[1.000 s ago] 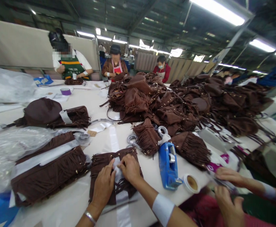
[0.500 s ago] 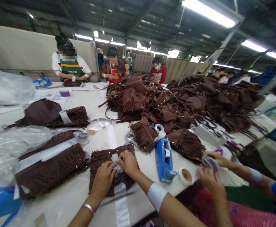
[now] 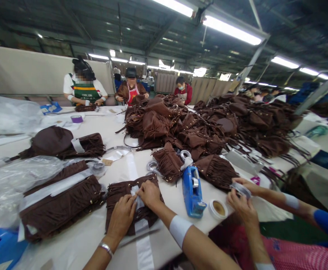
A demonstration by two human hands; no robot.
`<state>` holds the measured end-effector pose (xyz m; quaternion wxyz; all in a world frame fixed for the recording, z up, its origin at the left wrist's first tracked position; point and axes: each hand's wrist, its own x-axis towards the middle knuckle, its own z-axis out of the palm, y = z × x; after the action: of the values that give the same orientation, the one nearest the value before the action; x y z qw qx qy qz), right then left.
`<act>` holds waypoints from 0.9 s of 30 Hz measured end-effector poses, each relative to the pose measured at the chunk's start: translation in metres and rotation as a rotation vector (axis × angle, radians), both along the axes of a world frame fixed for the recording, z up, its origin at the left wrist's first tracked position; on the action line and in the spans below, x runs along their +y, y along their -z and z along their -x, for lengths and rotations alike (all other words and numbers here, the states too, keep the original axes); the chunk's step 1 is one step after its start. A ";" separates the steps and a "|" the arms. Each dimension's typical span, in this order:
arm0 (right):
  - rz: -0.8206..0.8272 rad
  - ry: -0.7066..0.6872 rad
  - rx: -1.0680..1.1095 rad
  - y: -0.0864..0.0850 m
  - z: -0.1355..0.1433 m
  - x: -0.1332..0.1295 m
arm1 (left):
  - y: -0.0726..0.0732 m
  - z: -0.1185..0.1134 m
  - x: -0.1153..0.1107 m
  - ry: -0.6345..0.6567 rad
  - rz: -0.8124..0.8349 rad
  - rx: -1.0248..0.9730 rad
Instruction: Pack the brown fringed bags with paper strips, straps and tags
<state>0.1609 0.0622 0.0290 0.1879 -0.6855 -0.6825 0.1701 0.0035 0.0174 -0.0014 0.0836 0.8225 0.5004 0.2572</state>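
A brown fringed bag (image 3: 119, 197) lies flat on the pale table (image 3: 76, 247) right in front of me, with a white strip (image 3: 143, 240) running over it. My left hand (image 3: 123, 217) presses on the bag's middle, fingers bent onto the strip. My right hand (image 3: 149, 195) touches the same strip near the bag's top edge, fingertips pinched against it. A white band wraps my right forearm and a metal bracelet sits on my left wrist.
A blue tape dispenser (image 3: 192, 191) and a tape roll (image 3: 218, 209) stand right of the bag. Wrapped brown bags (image 3: 59, 202) lie left, a big heap of bags (image 3: 197, 127) behind. A co-worker's hands (image 3: 244, 202) hold tape at right; other people sit across.
My hands stay on the strip over the bag, shifting slightly. The co-worker's hands at right rose onto the table edge with a tape roll. The view tilted upward.
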 end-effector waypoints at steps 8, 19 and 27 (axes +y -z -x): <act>-0.102 -0.187 0.054 -0.010 -0.021 -0.047 | -0.008 -0.001 0.003 -0.001 0.027 -0.008; -0.049 -0.536 0.000 -0.051 -0.090 -0.108 | -0.003 0.005 0.007 0.026 0.076 -0.021; -0.130 -0.544 -0.129 -0.073 -0.071 -0.095 | -0.003 0.009 0.007 0.046 0.094 -0.024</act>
<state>0.2321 -0.0323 0.1025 0.1353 -0.4733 -0.8613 0.1261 -0.0050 0.0243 0.0013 0.1341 0.8257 0.4919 0.2414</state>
